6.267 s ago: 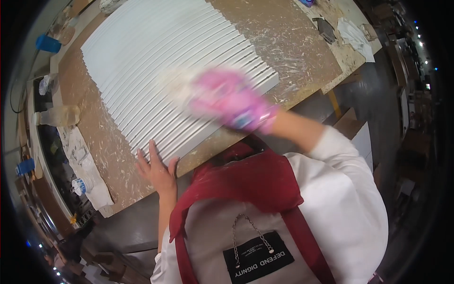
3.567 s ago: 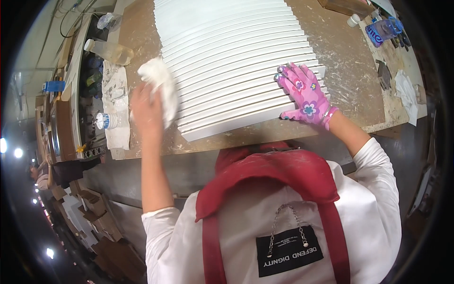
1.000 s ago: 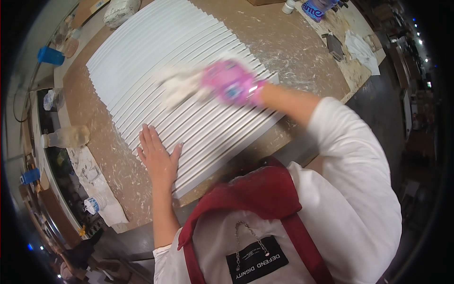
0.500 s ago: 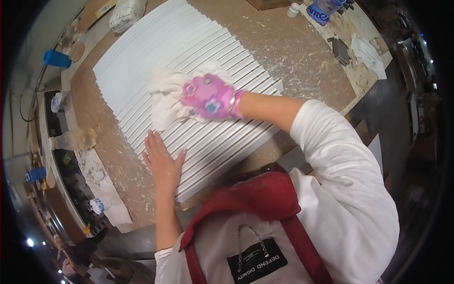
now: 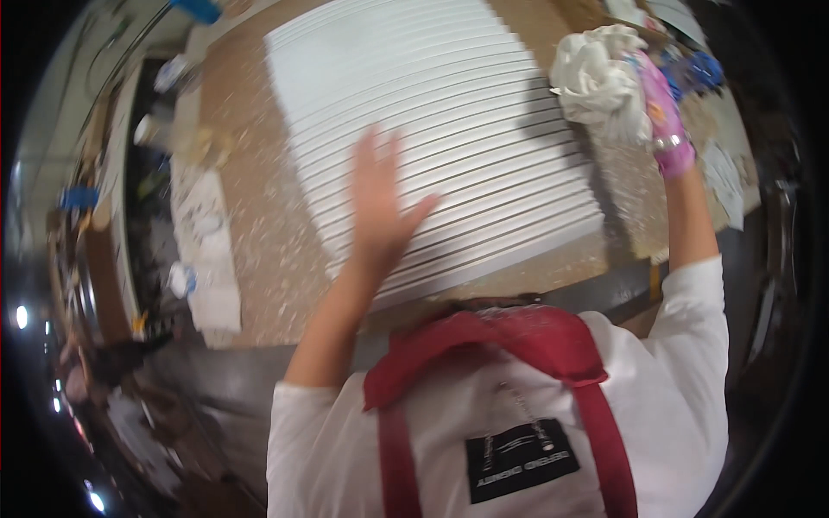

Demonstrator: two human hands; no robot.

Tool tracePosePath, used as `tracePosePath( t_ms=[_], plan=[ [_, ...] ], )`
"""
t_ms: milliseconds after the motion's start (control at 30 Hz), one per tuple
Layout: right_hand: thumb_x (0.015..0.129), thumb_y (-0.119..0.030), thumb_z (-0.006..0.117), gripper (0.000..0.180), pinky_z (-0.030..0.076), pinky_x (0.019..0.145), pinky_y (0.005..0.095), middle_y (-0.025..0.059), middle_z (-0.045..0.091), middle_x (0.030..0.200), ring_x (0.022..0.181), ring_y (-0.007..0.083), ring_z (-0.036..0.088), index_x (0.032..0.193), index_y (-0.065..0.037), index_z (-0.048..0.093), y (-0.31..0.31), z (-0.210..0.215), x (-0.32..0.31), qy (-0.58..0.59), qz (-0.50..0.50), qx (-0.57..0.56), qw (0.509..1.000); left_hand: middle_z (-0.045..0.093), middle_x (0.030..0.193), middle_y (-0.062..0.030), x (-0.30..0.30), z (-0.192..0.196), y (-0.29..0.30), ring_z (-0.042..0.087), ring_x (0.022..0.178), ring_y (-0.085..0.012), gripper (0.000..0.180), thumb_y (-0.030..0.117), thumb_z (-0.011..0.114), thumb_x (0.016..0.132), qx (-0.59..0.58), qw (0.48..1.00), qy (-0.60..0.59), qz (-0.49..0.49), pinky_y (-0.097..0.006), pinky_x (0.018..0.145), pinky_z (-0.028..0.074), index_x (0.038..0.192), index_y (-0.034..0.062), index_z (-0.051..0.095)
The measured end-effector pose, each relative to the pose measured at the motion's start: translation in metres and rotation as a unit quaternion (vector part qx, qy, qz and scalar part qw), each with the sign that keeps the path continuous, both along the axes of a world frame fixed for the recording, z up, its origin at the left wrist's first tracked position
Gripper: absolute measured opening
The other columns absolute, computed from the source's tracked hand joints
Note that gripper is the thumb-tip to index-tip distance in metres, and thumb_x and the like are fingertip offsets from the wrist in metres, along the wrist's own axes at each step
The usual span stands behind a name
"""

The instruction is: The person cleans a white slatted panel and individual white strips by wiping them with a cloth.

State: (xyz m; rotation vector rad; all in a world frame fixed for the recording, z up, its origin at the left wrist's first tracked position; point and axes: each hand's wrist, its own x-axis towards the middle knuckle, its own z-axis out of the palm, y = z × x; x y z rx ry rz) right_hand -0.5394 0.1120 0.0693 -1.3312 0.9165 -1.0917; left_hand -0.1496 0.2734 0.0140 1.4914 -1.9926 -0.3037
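Observation:
White slatted strips (image 5: 414, 95) lie side by side on the brown, paint-scuffed table. Over their lower left part is my bare left hand (image 5: 380, 194), blurred, with fingers apart and thumb stretched out; whether it touches the slats I cannot tell. My right hand (image 5: 661, 108), in a pink flowered glove, is closed on a bunched cream cloth (image 5: 600, 82) at the far right, off the slats. The cloth covers most of its fingertips.
A blue-labelled container (image 5: 699, 73) stands just beyond my right hand. White crumpled paper (image 5: 724, 181) lies at the right edge of the table. Along the left are a blurred clear bottle (image 5: 194, 142), a stained paper sheet (image 5: 211, 250) and a small white cup (image 5: 181, 279).
My right hand has carried the cloth off the slats to the far right. My left hand has shifted to the right over the slats. The view has turned.

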Motion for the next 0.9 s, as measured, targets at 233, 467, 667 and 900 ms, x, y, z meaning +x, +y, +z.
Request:
tracePosePath(
  t_ms=[233,467,667,900],
  plan=[
    [0.099,-0.036,0.045,0.057,0.024,0.114,0.0346,0.0159,0.034,0.149,0.139,0.0264,0.031,0.145,-0.006,0.032,0.064,-0.030,0.137,0.163,0.127,-0.040,0.978,0.062,0.111,-0.0053,-0.069,0.046,-0.058,0.063,0.093,-0.0144,0.041,0.005,0.055,0.092,0.195,0.714,0.671,-0.028,-0.026,0.080,0.051,0.132,0.0063,0.045],
    [0.095,-0.043,0.044,0.058,0.022,0.114,0.0439,0.0196,0.038,0.144,0.138,0.0359,0.028,0.140,-0.006,0.041,0.037,-0.092,0.101,0.711,0.008,-0.331,0.620,0.041,0.143,-0.0068,-0.057,-0.035,-0.067,0.033,0.129,-0.0396,0.046,0.045,0.054,0.087,-0.041,0.983,-0.174,-0.035,-0.062,0.102,0.027,0.127,0.0229,0.057],
    [0.094,-0.045,0.045,0.061,0.020,0.113,0.0464,0.0187,0.034,0.147,0.136,0.0353,0.031,0.139,-0.004,0.040,0.036,-0.094,0.103,0.692,-0.008,-0.304,0.655,0.041,0.144,-0.0019,0.031,-0.032,-0.028,0.036,0.129,-0.0339,0.045,0.035,0.052,0.091,0.021,0.963,-0.257,0.082,-0.057,0.103,0.029,0.133,0.0203,0.050],
    [0.092,-0.043,0.049,0.059,0.020,0.113,0.0477,0.0151,0.036,0.146,0.135,0.0334,0.033,0.139,-0.008,0.041,0.032,-0.096,0.107,0.642,0.007,-0.322,0.696,0.060,0.079,-0.0144,0.162,-0.006,-0.014,0.056,0.074,-0.0364,0.019,0.021,0.065,0.076,-0.125,0.933,-0.212,0.264,-0.046,0.069,0.045,0.082,0.0023,0.065]
  ],
)
